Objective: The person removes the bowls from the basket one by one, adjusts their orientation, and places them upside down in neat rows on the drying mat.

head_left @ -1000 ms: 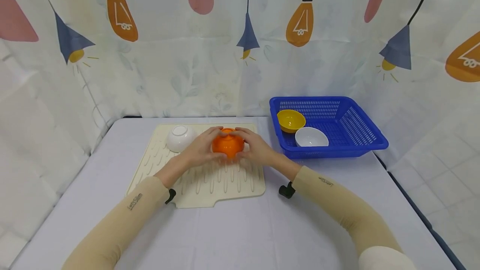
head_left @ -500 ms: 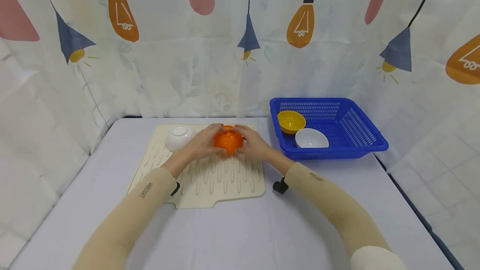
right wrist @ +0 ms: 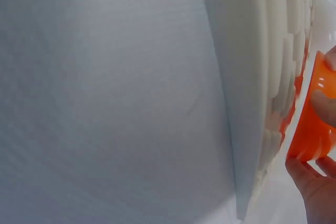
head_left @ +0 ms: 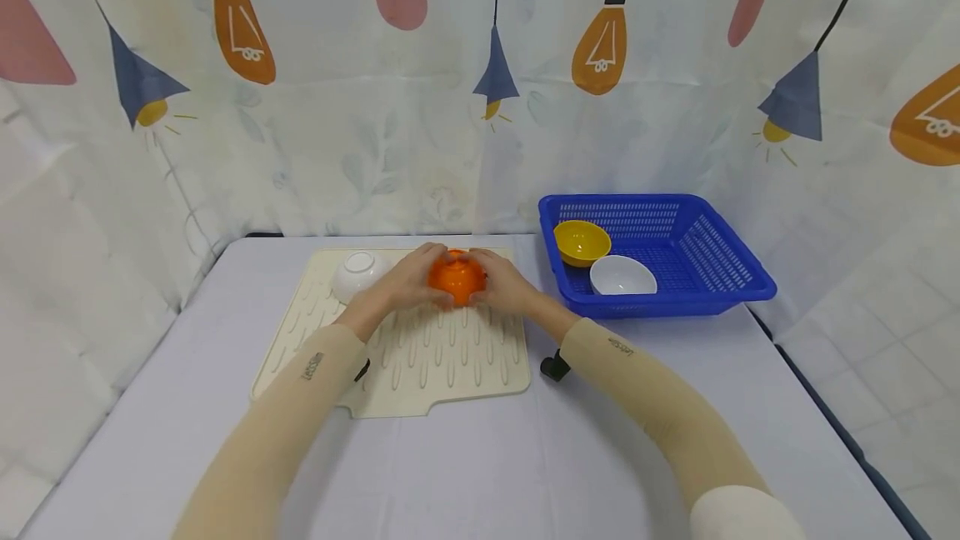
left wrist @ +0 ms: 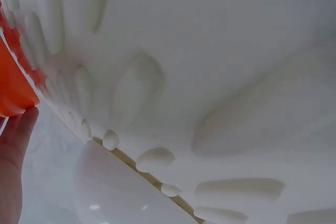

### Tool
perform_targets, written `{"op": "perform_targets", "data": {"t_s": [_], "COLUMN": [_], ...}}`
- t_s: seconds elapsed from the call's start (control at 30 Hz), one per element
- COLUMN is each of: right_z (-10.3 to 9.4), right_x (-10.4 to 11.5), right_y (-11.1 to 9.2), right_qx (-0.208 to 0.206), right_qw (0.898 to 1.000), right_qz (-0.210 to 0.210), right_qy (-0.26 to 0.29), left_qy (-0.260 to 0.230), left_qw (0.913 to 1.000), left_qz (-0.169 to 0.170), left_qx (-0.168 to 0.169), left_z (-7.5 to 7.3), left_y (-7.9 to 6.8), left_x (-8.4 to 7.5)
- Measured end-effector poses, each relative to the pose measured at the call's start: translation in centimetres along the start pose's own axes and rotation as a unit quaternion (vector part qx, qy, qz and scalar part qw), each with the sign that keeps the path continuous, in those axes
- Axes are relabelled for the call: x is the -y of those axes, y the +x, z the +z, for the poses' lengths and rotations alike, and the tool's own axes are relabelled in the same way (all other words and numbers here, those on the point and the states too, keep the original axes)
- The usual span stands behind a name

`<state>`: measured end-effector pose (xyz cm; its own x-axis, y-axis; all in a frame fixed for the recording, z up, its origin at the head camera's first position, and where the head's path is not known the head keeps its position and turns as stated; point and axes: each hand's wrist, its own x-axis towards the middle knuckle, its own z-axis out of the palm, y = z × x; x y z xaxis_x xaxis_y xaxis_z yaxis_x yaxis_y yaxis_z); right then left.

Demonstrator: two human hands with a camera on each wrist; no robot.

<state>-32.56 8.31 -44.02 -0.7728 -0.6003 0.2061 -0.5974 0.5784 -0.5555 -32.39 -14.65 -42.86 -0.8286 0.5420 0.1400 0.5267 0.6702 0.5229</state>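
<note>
An orange bowl [head_left: 457,277] is held upside down, its base up, between my two hands over the cream ridged drying mat [head_left: 435,365]. My left hand [head_left: 408,282] grips its left side and my right hand [head_left: 512,285] its right side, fingers and thumbs curved round the wall. In the right wrist view, a narrow gap shows between the orange bowl's rim [right wrist: 300,129] and the ridges. Left of it, an overturned white bowl [head_left: 356,272] rests on the mat, partly behind my left hand. Only a few left-hand fingers [left wrist: 21,135] appear in the left wrist view.
At the back right stands a blue slotted basket [head_left: 720,261]. In it a yellow bowl [head_left: 582,242] and a second white bowl [head_left: 622,276] lie with their openings up. A white cloth [head_left: 465,473] covers the table, and a patterned curtain [head_left: 330,132] hangs behind.
Both hands have shifted a little farther from me with the orange bowl between them. The white bowl on the mat and the basket have stayed in place.
</note>
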Motion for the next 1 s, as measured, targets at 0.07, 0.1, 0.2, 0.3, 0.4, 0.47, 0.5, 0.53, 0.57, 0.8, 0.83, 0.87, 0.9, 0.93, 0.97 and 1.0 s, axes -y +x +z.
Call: {"op": "perform_targets", "data": {"t_s": [0.07,0.1,0.2,0.3,0.4,0.47,0.5,0.53,0.57,0.8,0.83,0.87,0.9,0.93,0.97,1.0], "right_z": [0.17,0.24,0.44,0.48,0.43,0.37,0.35,0.31,0.28,0.18,0.16,0.12,0.06,-0.02,-0.12,-0.22], "right_x": [-0.2,-0.3,-0.59,-0.71,-0.72,-0.67,-0.65,-0.6,-0.56,-0.53,-0.56,-0.58,-0.6,-0.58,-0.56,-0.53], "right_y": [-0.02,-0.04,-0.11,-0.07,-0.01,0.05,0.07,0.09,0.12,0.31,0.33,0.35,0.36,0.36,0.33,0.29], "right_qx": [0.003,0.004,0.004,0.001,0.004,0.01,0.012,0.014,0.015,0.021,0.023,0.026,0.028,0.031,0.035,0.038], "right_qw": [1.0,1.0,1.0,1.0,1.0,0.999,0.999,0.999,0.999,0.999,0.999,0.999,0.999,0.999,0.998,0.998], "right_qz": [0.004,0.006,0.008,0.012,0.023,0.029,0.032,0.033,0.033,0.033,0.03,0.027,0.023,0.019,0.017,0.014], "right_qy": [-0.002,-0.002,-0.003,-0.01,-0.015,-0.018,-0.018,-0.018,-0.019,-0.02,-0.023,-0.029,-0.035,-0.04,-0.047,-0.054], "left_qy": [-0.005,-0.006,-0.004,-0.001,-0.001,-0.001,-0.002,-0.002,-0.002,-0.005,-0.006,-0.007,-0.007,-0.007,-0.007,-0.006], "left_qw": [1.0,1.0,1.0,1.0,1.0,0.9999,0.9999,0.9999,0.9999,0.9998,0.9998,0.9997,0.9997,0.9996,0.9995,0.9994], "left_qz": [-0.005,-0.005,-0.001,0.004,-0.003,-0.009,-0.01,-0.01,-0.01,-0.01,-0.013,-0.014,-0.016,-0.018,-0.02,-0.02], "left_qx": [0.004,0.006,0.008,0.004,0.005,0.008,0.009,0.009,0.009,0.014,0.016,0.017,0.02,0.022,0.026,0.028], "left_z": [0.15,0.24,0.45,0.56,0.59,0.61,0.61,0.6,0.59,0.38,0.34,0.34,0.33,0.33,0.32,0.32], "left_y": [0.16,0.25,0.55,0.84,0.95,0.93,0.91,0.91,0.92,0.93,0.9,0.87,0.82,0.78,0.74,0.7], "left_x": [0.06,0.1,0.02,-0.09,-0.14,-0.06,-0.01,0.03,0.07,0.07,0.03,0.02,-0.01,-0.03,-0.07,-0.1]}}
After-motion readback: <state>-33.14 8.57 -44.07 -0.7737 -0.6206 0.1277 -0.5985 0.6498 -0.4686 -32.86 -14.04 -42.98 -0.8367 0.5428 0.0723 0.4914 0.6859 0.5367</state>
